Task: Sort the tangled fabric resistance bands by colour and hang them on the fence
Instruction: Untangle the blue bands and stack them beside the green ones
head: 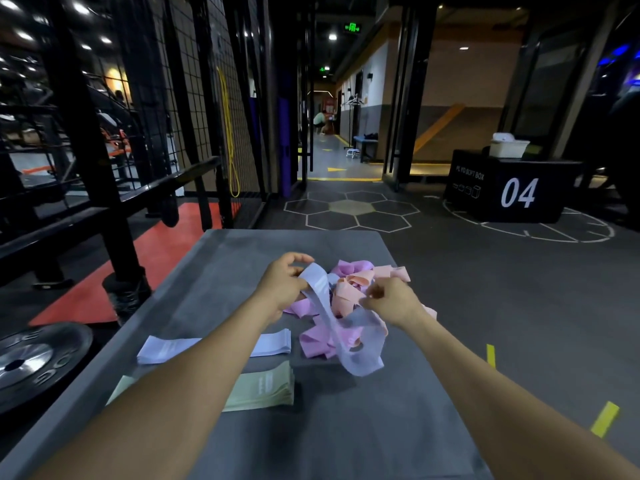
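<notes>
a black plyo box (512, 188) marked 04 carries a white bin (509, 147); weight plate (31, 362) lower left.

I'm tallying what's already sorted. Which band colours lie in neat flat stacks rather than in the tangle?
The lavender stack and the pale green stack, lying flat near the person. Pink and peach bands remain in the tangled pile.

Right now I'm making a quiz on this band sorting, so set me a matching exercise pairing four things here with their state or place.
Things:
1. lavender stack
2. green stack
3. loose lavender band
4. pink and peach tangle

States:
A. held by both hands
B. flat, nearest the person
C. heaped, unsorted
D. flat, just beyond the green stack

Pairs: 1-D, 2-B, 3-A, 4-C
</notes>
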Demonstrator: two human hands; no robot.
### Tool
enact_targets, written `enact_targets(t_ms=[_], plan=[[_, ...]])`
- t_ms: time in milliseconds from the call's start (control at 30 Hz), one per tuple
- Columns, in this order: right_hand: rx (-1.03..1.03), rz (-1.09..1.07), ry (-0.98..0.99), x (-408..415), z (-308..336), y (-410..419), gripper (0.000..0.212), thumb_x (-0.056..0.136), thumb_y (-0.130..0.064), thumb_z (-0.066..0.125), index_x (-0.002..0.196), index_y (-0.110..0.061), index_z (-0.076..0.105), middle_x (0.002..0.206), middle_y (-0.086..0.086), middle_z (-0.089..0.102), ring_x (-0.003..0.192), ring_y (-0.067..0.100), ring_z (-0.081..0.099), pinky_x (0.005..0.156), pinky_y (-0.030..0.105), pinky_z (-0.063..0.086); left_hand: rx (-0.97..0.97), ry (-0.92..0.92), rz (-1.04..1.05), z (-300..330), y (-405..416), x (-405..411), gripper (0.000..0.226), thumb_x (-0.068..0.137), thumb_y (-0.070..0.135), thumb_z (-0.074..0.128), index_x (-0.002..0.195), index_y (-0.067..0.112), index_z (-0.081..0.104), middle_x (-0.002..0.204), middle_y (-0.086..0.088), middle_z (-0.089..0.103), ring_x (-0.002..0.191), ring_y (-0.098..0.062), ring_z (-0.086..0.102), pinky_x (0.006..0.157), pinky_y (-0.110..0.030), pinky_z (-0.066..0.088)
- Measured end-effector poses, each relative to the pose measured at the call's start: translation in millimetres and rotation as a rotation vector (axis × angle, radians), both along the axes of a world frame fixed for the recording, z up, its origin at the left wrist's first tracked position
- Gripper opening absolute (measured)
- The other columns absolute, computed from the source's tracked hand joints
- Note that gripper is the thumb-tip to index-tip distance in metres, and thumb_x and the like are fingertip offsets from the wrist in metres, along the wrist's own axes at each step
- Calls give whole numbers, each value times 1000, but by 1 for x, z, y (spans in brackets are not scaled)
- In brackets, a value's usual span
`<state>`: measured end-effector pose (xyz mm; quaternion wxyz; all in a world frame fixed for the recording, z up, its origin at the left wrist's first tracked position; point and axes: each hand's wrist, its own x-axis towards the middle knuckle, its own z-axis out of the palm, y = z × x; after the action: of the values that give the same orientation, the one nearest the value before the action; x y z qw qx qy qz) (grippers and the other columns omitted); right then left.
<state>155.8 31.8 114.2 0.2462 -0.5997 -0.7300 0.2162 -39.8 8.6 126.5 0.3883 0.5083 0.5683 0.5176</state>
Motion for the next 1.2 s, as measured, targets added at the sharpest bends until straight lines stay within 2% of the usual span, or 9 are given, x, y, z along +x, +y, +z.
enact_targets(t_ms=[133,267,433,500,633,867,1000,1100,1200], plan=[[-12,205,247,-20,15,-9,25,93,-28,56,111,-11,61,96,-1,65,83,11,55,65,16,40,4,-20,-96,5,-2,11,39,81,-20,51,102,12,55,85,-9,63,67,-19,59,56,-21,52],[-125,233,372,-30,11,-7,26,91,-26,60,99,-1,63,72,2,55,61,13,48,50,18,40,29,-122,-88,12,-4,16,36,81,-22,49,93,12,56,86,-8,62,69,-15,59,52,-17,53],[-163,164,438,-23,0,-1,22,92,-25,58,92,-4,62,76,2,58,75,16,51,68,30,44,-150,-82,-298,8,-17,-2,45,79,-26,46,96,14,58,90,-6,64,78,-12,63,71,-25,49],[-173,190,397,-24,-1,-2,23,93,-27,57,93,-5,62,82,5,60,78,16,52,71,31,44,-222,-171,-346,4,-22,-3,32,84,-16,50,96,12,59,90,-7,65,83,-16,62,83,-31,48],[-163,249,370,-33,-4,-8,27,93,-30,56,99,-5,63,87,10,63,80,16,53,73,31,45,-196,-212,-140,-7,-21,3,11,93,10,55,82,12,56,83,-8,61,77,-19,58,80,-33,52],[-312,283,280,-36,-23,-15,47,52,-50,82,85,-20,67,92,2,69,93,23,64,76,42,57,-69,-313,166,-11,-17,-12,22,93,3,52,74,12,50,75,-6,55,69,-18,54,67,-32,51],[-403,300,133,-29,-38,-15,65,36,-57,81,87,-17,72,97,7,70,97,27,64,89,45,54,-41,-400,326,-12,-16,-38,18,94,1,49,79,10,50,87,-7,58,76,-16,58,81,-31,55],[-417,234,66,-18,-42,-23,36,61,-43,82,54,-16,59,66,-6,57,65,11,53,61,24,47,-36,-412,442,-16,-17,-56,7,96,1,46,94,6,51,104,-11,56,92,-21,57,90,-34,49],[-374,181,89,-12,-48,-21,42,77,-36,74,50,-18,47,65,-3,43,62,13,39,56,22,32,-64,-374,494,-21,-20,-63,9,96,1,41,102,6,47,108,-11,53,95,-23,55,92,-34,49]])
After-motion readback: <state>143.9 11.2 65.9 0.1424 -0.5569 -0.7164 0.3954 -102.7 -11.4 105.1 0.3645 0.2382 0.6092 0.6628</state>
